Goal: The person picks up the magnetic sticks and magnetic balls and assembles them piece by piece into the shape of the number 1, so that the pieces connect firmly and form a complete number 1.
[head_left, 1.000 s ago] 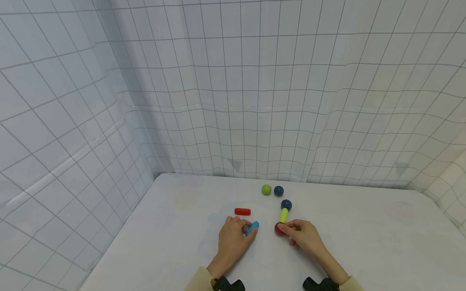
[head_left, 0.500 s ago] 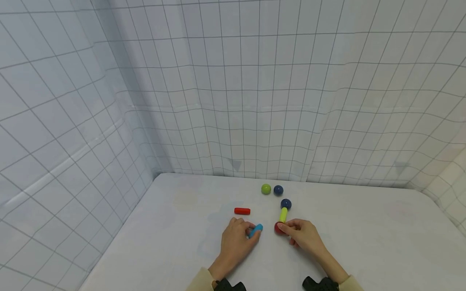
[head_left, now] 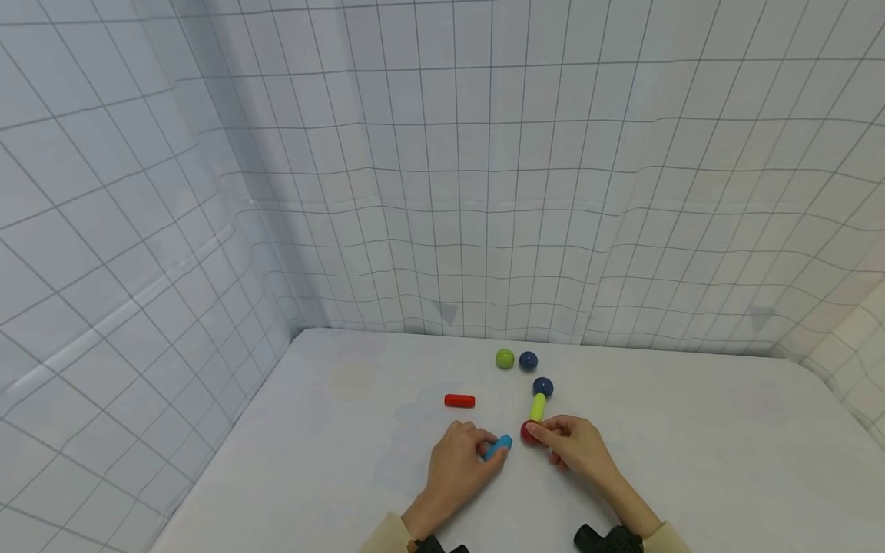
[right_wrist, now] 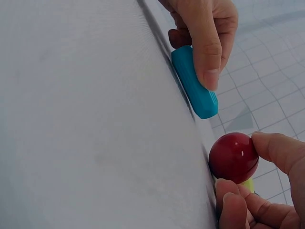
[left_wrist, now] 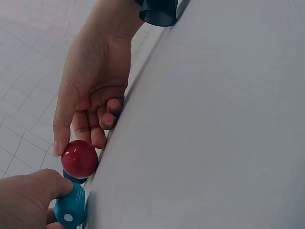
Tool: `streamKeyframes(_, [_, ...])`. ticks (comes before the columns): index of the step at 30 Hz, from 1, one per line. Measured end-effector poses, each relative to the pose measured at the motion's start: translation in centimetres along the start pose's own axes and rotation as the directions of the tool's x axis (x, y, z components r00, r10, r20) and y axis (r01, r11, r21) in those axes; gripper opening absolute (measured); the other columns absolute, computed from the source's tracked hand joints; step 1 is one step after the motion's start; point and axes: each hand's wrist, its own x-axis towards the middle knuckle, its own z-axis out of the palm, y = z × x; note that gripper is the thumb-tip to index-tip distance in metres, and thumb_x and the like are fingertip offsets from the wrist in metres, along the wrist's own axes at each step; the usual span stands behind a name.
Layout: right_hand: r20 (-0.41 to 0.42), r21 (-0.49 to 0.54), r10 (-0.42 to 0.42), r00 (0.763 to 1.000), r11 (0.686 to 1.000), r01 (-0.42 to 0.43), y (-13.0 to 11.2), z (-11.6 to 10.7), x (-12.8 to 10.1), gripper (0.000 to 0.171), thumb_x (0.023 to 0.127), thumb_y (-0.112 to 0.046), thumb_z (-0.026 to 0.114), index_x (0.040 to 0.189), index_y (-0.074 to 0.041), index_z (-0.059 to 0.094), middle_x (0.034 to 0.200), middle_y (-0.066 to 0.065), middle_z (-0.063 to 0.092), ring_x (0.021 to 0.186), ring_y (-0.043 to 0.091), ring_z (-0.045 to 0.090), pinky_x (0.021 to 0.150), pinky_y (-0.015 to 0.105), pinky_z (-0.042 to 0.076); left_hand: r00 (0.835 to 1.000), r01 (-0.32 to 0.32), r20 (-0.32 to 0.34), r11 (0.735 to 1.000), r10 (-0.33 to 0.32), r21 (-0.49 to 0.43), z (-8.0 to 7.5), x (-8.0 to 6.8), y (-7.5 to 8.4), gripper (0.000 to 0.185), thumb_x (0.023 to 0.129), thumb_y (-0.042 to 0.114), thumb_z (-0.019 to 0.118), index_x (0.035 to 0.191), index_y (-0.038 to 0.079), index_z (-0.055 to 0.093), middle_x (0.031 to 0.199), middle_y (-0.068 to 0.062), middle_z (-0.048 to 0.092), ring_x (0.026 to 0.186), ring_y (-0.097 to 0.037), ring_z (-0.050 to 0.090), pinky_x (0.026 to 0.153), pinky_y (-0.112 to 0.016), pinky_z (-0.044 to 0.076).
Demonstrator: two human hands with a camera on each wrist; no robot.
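Note:
My left hand pinches a short blue rod between thumb and fingers, low over the white table. One end of the rod faces the red ball, with a small gap between them. My right hand holds that ball between thumb and fingertips. A yellow rod runs from the red ball to a dark blue ball farther back, the three in a line. In the right wrist view most of the yellow rod is hidden behind the red ball.
A red rod lies beyond my left hand. Toward the back of the white table sit a green ball and another dark blue ball. Grid-patterned white curtains hang behind the table and at its sides.
My left hand has moved to the right and slightly nearer the body with the blue rod, closer to the red ball. My right hand has stayed in place on the ball.

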Motion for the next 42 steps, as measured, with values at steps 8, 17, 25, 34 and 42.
streamKeyframes(8, [-0.004, 0.001, 0.009, 1.000, 1.000, -0.009, -0.1, 0.0, -0.1, 0.038, 0.079, -0.044, 0.069, 0.089, -0.007, 0.068, 0.054, 0.002, 0.055, 0.044, 0.013, 0.049, 0.044, 0.027, 0.039, 1.000, -0.008, 0.007, 1.000, 0.008, -0.022, 0.3, -0.3, 0.5, 0.025, 0.077, 0.043, 0.069, 0.082, 0.019, 0.074, 0.061, 0.016, 0.044, 0.062, 0.000, 0.036, 0.051, -0.015, 0.029])
streamKeyframes(17, [-0.011, 0.005, 0.011, 1.000, 1.000, -0.010, -0.1, 0.0, 0.0, 0.036, 0.079, -0.041, 0.070, 0.088, -0.007, 0.068, 0.055, 0.001, 0.055, 0.044, 0.013, 0.049, 0.044, 0.027, 0.039, 0.999, 0.007, 0.032, 0.998, -0.006, -0.057, 0.4, -0.3, 0.8, 0.025, 0.078, 0.043, 0.069, 0.083, 0.018, 0.074, 0.061, 0.016, 0.044, 0.062, 0.001, 0.036, 0.051, -0.015, 0.029])
streamKeyframes(25, [-0.003, 0.012, 0.004, 1.000, 1.000, -0.004, 0.0, 0.0, 0.0, 0.036, 0.079, -0.041, 0.070, 0.089, -0.007, 0.068, 0.054, 0.001, 0.055, 0.043, 0.013, 0.049, 0.044, 0.027, 0.040, 1.000, 0.000, 0.031, 0.998, 0.002, -0.069, 0.7, -0.4, 0.9, 0.025, 0.079, 0.042, 0.068, 0.083, 0.018, 0.074, 0.062, 0.016, 0.045, 0.062, 0.001, 0.037, 0.051, -0.015, 0.030])
streamKeyframes(34, [0.002, 0.012, 0.005, 1.000, 1.000, -0.005, 0.0, 0.0, 0.1, 0.036, 0.078, -0.042, 0.070, 0.089, -0.007, 0.068, 0.054, 0.001, 0.056, 0.042, 0.013, 0.050, 0.044, 0.027, 0.039, 1.000, -0.006, 0.006, 0.998, 0.006, -0.064, 0.7, -0.6, 1.5, 0.025, 0.080, 0.042, 0.068, 0.082, 0.018, 0.074, 0.062, 0.015, 0.045, 0.062, 0.001, 0.038, 0.051, -0.016, 0.030])
streamKeyframes(42, [0.000, 0.005, 0.002, 1.000, 1.000, -0.002, 0.2, 0.0, 0.0, 0.038, 0.079, -0.044, 0.069, 0.090, -0.007, 0.068, 0.053, 0.001, 0.055, 0.043, 0.013, 0.050, 0.044, 0.027, 0.038, 1.000, 0.006, -0.004, 0.998, -0.006, -0.068, 1.0, -0.6, 1.6, 0.025, 0.080, 0.042, 0.067, 0.081, 0.018, 0.074, 0.060, 0.015, 0.045, 0.061, 0.001, 0.038, 0.050, -0.016, 0.029])
